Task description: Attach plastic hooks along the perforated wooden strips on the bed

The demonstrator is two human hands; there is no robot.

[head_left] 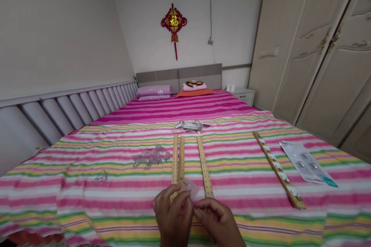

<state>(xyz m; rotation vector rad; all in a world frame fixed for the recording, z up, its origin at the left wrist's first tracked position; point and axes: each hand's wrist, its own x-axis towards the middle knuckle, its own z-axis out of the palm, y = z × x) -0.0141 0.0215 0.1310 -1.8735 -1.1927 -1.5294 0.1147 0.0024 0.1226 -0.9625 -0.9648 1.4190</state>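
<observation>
My left hand (pixel 174 210) is closed on a small translucent plastic bag (pixel 191 188), which sticks up beyond the fingers. Close against it, my right hand (pixel 218 218) pinches with thumb and forefinger at the bag's lower side; what lies between those fingertips is hidden. Just beyond my hands, three wooden strips with rows of small holes lie lengthwise: a left strip (pixel 175 154), a middle strip (pixel 181 156) beside it, and a right strip (pixel 204 164) set apart.
A pile of clear plastic packets (pixel 152 156) and some thin wire-like pieces (pixel 101 176) lie left on the striped bedsheet (pixel 130 204). Rightward are a strip with white round pieces (pixel 278 166) and a blister pack (pixel 307 164). Another plastic package (pixel 191 125) lies beyond the strips.
</observation>
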